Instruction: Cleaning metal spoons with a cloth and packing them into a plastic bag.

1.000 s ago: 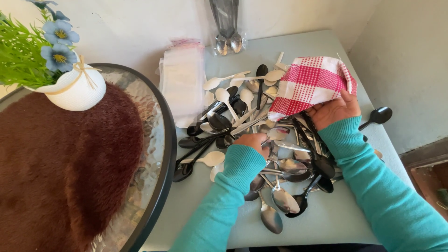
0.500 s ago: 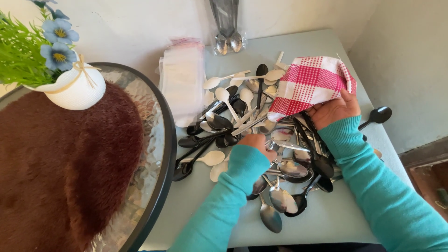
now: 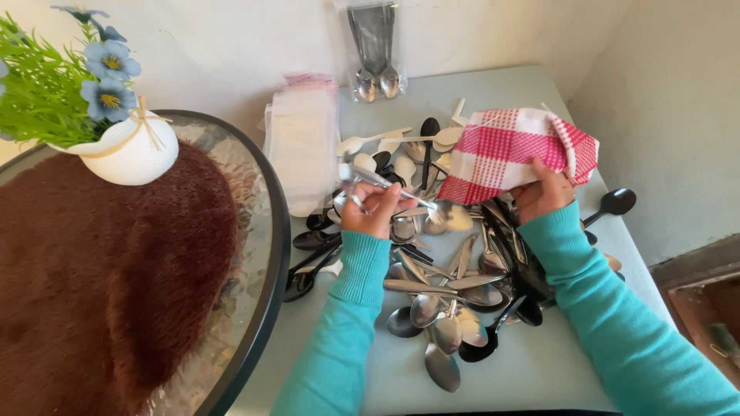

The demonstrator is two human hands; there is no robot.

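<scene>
My left hand [image 3: 371, 209] grips a silver metal spoon [image 3: 420, 204] by its handle, lifted just above a heap of spoons [image 3: 455, 285] on a pale blue table [image 3: 539, 362]. The spoon's bowl points right, toward the cloth. My right hand [image 3: 543, 192] holds a red-and-white checked cloth [image 3: 512, 154] bunched over the far right of the heap. The pile mixes silver, black and white spoons, lying every way. Both arms wear teal sleeves.
A round glass table [image 3: 262, 231] with a brown furry mat [image 3: 108, 293] stands at left, bearing a white pot of blue flowers [image 3: 127, 150]. A stack of clear plastic bags [image 3: 304, 150] lies behind the heap. A bagged set of spoons [image 3: 375, 50] leans on the wall.
My left hand has come up out of the pile with a silver spoon in it. The right hand and cloth have barely moved.
</scene>
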